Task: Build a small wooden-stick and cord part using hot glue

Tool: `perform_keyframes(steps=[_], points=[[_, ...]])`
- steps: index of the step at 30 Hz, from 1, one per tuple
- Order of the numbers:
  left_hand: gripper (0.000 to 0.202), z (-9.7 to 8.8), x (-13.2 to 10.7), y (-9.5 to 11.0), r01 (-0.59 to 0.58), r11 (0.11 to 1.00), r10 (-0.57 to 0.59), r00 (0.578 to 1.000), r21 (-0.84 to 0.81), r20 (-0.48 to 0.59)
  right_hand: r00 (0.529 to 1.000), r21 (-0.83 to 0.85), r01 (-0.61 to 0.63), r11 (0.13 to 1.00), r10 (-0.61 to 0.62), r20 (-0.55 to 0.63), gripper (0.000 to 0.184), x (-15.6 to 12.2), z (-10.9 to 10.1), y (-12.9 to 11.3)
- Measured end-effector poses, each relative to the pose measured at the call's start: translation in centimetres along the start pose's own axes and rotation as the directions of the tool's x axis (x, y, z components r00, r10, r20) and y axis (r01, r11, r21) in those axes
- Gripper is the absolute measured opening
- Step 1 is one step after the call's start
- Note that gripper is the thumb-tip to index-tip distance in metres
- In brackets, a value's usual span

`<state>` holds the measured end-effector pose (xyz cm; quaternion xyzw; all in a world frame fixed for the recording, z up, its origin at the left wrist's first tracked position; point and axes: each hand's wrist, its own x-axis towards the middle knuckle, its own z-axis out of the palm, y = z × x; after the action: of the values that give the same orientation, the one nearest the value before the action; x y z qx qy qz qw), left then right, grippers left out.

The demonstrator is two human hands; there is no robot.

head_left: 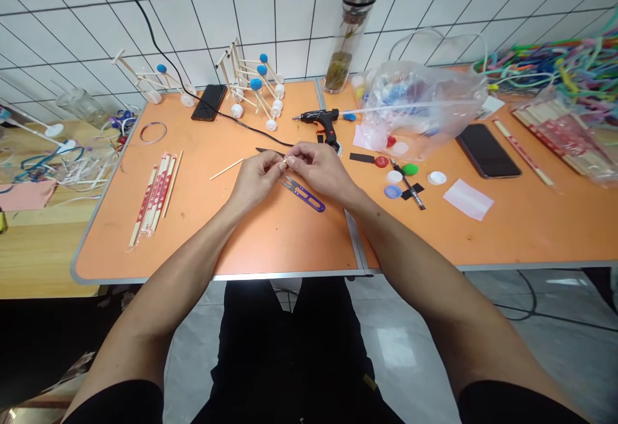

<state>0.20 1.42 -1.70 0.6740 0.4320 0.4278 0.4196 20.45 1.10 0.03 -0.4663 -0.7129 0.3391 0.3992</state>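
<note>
The left hand [253, 179] and right hand [321, 170] nearly meet, fingers closed on a thin wooden stick [226, 168], just above purple thread snips [304, 195] on the orange surface [290, 244], before a white tiled wall [270, 18].

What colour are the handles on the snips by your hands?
The thread snips have purple handles, clearest in the head view.

Left hand [253, 179] and right hand [318, 170] raised and turned inward, fingertips [282, 165] pinched together at centre; left forearm [183, 269] and right forearm [400, 244] bare, converging diagonally.
</note>
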Motion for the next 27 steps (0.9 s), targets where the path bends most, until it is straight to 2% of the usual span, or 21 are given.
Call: perform_keyframes(steps=[2, 4, 7, 10, 14, 18, 20, 24, 27], points=[[0.021, 0.2, 0.0, 0.5, 0.078, 0.991, -0.081, 0.996, -0.110, -0.024, 1.000, -0.114, -0.002, 0.993, 0.002, -0.006, 0.018, 0.1, -1.5, -0.2], [0.016, 0.2, 0.1, 0.9, 0.149, 0.966, -0.166, 0.984, -0.209, -0.065, 0.991, -0.328, -0.042, 0.944, -0.004, -0.136, 0.019, 0.1, -4.1, -0.1], [0.016, 0.1, 0.4, 1.3, 0.207, 0.931, -0.252, 0.960, -0.301, -0.121, 0.951, -0.551, -0.238, 0.800, 0.078, -0.298, 0.017, -0.2, -8.4, 1.0], [0.018, -0.1, 0.7, 1.2, 0.212, 0.923, -0.270, 0.951, -0.322, -0.147, 0.904, -0.676, -0.424, 0.603, 0.243, -0.351, 0.014, -0.6, -11.0, 2.4], [0.015, -0.3, 0.8, 0.8, 0.185, 0.934, -0.261, 0.937, -0.304, -0.232, 0.866, -0.761, -0.489, 0.426, 0.339, -0.368, 0.022, -0.7, -11.3, 3.4], [0.013, -0.5, 0.8, 0.7, 0.274, 0.918, -0.348, 0.904, -0.285, -0.250, 0.859, -0.824, -0.470, 0.315, 0.376, -0.347, 0.035, -0.7, -10.3, 3.7], [0.007, -0.6, 0.8, 0.7, 0.274, 0.921, -0.342, 0.909, -0.277, -0.237, 0.871, -0.847, -0.442, 0.296, 0.367, -0.327, 0.037, -0.7, -10.0, 4.0], [0.020, -0.7, 0.7, 0.5, 0.237, 0.933, -0.299, 0.929, -0.271, -0.217, 0.866, -0.848, -0.440, 0.294, 0.388, -0.315, 0.028, -0.5, -9.8, 4.5], [0.023, -0.7, 0.7, 0.4, 0.249, 0.926, -0.314, 0.926, -0.285, -0.208, 0.851, -0.834, -0.461, 0.304, 0.417, -0.319, 0.024, -0.3, -9.7, 4.5]])
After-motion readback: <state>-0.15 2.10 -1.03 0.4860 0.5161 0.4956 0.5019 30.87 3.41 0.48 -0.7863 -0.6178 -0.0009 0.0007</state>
